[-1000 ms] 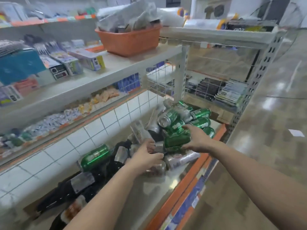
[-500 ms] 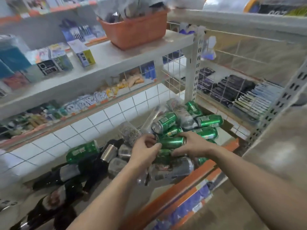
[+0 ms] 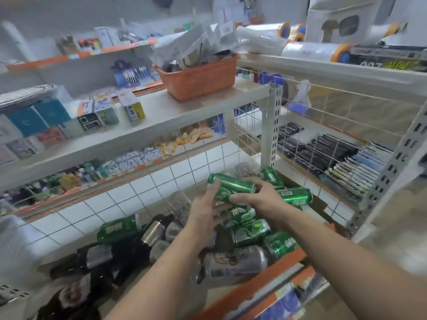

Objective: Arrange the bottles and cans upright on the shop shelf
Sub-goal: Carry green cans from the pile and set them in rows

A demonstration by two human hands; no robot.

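So both hands are on one green can (image 3: 231,189) right now, held up above the heap on the bottom shelf (image 3: 258,288). It's lying sideways, not upright: long axis runs roughly left to right, the left end tipped a bit higher and further back. The left hand (image 3: 206,210) cups it from underneath near the left end, thumb up over the side, grip curled partway around. The right hand (image 3: 258,197) comes over the right end, fingers wrapped on top, grip closed onto the can too.

Right below is the heap of cans (image 3: 250,229), all on their sides, mostly green, pointing every which way. A silver can (image 3: 233,262) lies flat at the front by the orange shelf edge. Another green can (image 3: 117,228) sits alone to the left against the white tile back wall. Dark bottles (image 3: 101,259) lie flat at front left, necks toward the heap, a bit blurry.

On the shelf above there's an orange basket (image 3: 198,79) stuffed with clear plastic packets, can't tell what's in them. Small boxes (image 3: 111,112) stand to its left.
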